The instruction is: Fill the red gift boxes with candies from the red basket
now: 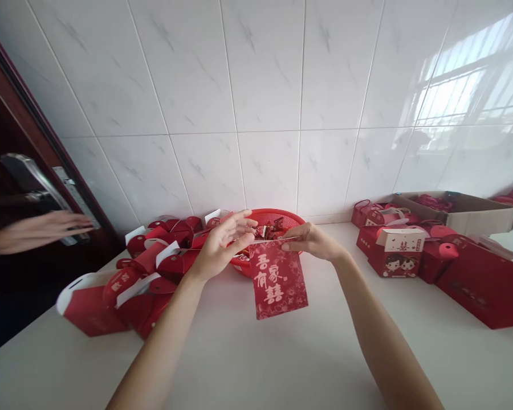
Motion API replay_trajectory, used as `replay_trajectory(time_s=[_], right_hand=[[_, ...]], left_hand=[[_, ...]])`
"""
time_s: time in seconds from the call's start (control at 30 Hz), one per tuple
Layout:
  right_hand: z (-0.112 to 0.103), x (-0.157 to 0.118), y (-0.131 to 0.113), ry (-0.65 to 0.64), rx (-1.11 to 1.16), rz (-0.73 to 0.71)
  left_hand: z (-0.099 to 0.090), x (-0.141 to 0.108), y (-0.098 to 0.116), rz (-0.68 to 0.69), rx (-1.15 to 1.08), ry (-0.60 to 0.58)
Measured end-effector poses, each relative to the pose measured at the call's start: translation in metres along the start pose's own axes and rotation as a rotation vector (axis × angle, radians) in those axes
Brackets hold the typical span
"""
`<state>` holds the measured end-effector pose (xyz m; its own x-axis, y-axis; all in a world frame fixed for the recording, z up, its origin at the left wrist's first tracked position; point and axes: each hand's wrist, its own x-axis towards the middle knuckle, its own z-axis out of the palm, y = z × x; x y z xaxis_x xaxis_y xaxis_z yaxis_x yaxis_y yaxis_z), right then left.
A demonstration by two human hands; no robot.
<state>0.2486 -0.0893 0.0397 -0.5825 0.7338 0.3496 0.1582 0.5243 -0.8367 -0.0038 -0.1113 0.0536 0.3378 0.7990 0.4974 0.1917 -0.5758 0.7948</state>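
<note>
In my right hand point(310, 242) is the upper right edge of a red paper gift bag point(280, 282) with pale Chinese characters on its front. The bag hangs upright above the table, in front of a red plastic basket point(297, 214). My left hand point(227, 242) is beside the bag's upper left corner, fingers spread and thumb close to the rim; whether it touches the bag I cannot tell. Small red wrapped packets point(276, 228) lie in the basket, partly hidden behind the bag and my hands.
Several red gift boxes point(98, 302) crowd the left of the white table point(239, 364). More boxes point(402, 259) and a cardboard box point(481, 219) stand at the right. Another person's hand point(47, 228) reaches in from the left, before a dark door. A tiled wall point(265, 85) rises behind.
</note>
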Motion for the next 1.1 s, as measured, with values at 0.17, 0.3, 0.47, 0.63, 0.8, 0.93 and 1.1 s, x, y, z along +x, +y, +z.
replay_trajectory(time_s=[0.17, 0.3, 0.47, 0.63, 0.8, 0.93, 1.1], right_hand=[[0.0, 0.0, -0.002, 0.022, 0.076, 0.01], [-0.001, -0.001, -0.004, 0.037, 0.126, 0.013], [-0.004, -0.005, -0.005, 0.027, 0.126, 0.038], [-0.004, -0.005, -0.005, 0.037, 0.102, 0.135], [-0.004, -0.002, -0.001, 0.006, 0.067, 0.096], [-0.003, 0.0, 0.0, 0.004, 0.096, 0.047], [-0.002, -0.001, -0.004, -0.015, 0.097, 0.026]], left_hand=[[0.005, 0.0, -0.005, -0.072, 0.193, -0.19], [0.011, 0.001, -0.013, -0.066, 0.179, -0.164], [0.015, 0.002, -0.019, -0.067, 0.132, -0.141], [0.019, 0.002, -0.022, -0.029, 0.152, -0.089], [0.022, 0.003, -0.02, -0.038, 0.164, -0.086], [0.022, 0.002, -0.019, -0.037, 0.179, -0.077], [0.022, 0.004, -0.018, -0.036, 0.134, -0.066]])
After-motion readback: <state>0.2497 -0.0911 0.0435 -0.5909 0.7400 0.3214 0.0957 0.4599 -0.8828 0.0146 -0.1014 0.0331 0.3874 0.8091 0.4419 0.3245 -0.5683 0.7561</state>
